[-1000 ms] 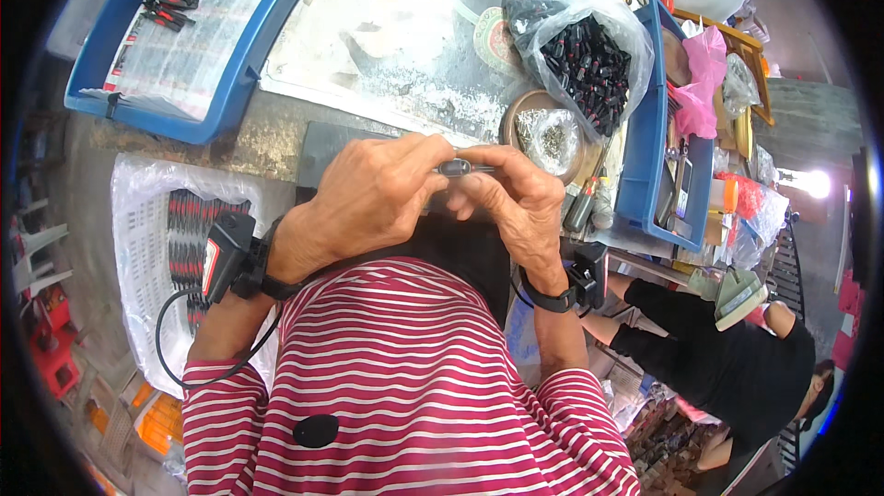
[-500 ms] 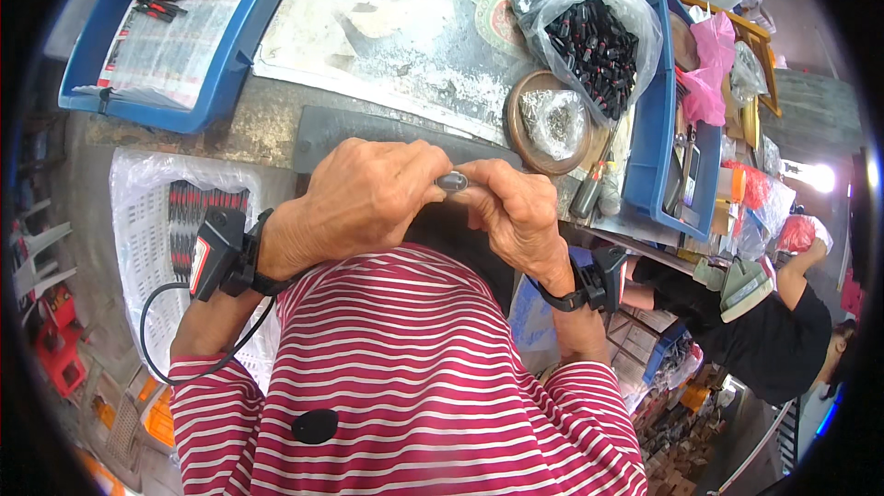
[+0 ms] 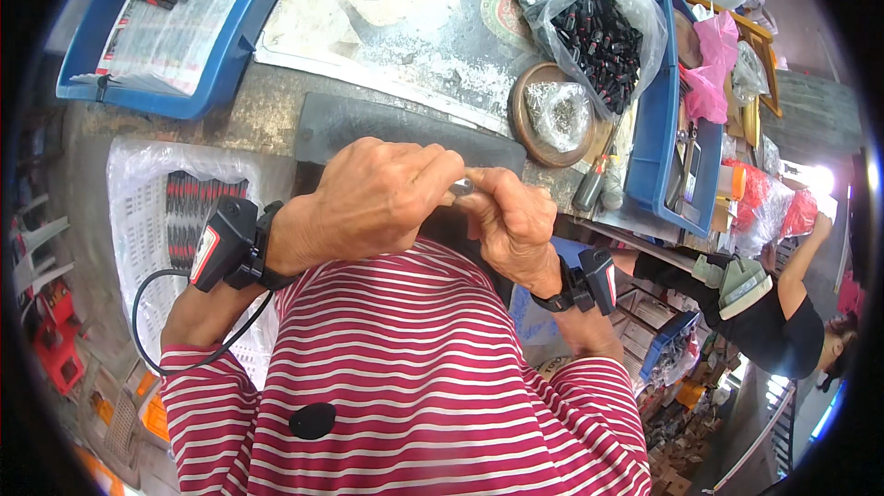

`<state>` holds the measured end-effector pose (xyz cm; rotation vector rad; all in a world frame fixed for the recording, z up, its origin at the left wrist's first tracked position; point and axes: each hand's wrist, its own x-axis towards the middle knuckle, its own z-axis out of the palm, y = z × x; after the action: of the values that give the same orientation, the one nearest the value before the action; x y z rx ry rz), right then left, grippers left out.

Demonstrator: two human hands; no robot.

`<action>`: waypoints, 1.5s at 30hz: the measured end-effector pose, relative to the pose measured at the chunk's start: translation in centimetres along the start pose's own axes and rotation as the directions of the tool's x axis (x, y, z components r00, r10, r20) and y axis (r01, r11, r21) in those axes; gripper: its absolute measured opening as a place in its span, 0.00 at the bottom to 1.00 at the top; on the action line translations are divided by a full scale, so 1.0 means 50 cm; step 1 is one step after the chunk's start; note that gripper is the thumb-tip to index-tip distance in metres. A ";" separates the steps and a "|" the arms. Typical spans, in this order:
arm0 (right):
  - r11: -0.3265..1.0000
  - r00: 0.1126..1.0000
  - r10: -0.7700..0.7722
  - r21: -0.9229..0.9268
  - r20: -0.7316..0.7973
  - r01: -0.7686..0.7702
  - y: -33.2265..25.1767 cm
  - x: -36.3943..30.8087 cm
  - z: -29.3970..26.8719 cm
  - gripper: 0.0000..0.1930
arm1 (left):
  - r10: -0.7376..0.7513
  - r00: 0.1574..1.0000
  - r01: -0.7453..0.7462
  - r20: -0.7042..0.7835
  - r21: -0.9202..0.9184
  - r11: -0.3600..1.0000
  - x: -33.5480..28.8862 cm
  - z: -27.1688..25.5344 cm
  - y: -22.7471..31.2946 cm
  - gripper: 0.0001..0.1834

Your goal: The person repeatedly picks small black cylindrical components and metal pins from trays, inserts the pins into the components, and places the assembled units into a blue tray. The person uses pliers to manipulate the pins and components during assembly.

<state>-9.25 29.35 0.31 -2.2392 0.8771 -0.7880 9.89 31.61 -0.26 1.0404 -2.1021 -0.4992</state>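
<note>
In front of my chest, above the table's near edge, both hands meet fingertip to fingertip. My left hand (image 3: 379,194) and my right hand (image 3: 511,212) pinch a small dark and silvery piece (image 3: 462,187) between thumbs and fingers. Most of that piece is covered by the fingers, so its kind cannot be made out. Just beyond the hands lies a dark flat pad (image 3: 345,123) on the table edge. To the right of it, a round brown dish (image 3: 525,132) holds a clear plastic bag (image 3: 557,118) of tiny bits.
A clear bag of black pieces (image 3: 597,49) stands far right, beside a blue bin (image 3: 649,164). A screwdriver (image 3: 589,187) lies near it. At left are a blue tray (image 3: 212,81) with black-red pieces and a white basket (image 3: 133,229). Another person (image 3: 769,335) is at right.
My hands have shifted slightly to the right with the small piece, and my fingers now cover more of it. The view has moved a little; the other person's arm has risen.
</note>
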 end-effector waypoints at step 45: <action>0.888 0.938 0.244 -0.331 -0.248 -0.319 0.138 0.041 -0.120 0.03 | -0.661 0.725 0.604 0.195 -0.641 0.473 0.068 0.002 0.011 0.11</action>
<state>-14.80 21.83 -0.06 -2.2889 1.5214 -0.7671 8.13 29.21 1.52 1.3199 -1.1732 -1.4449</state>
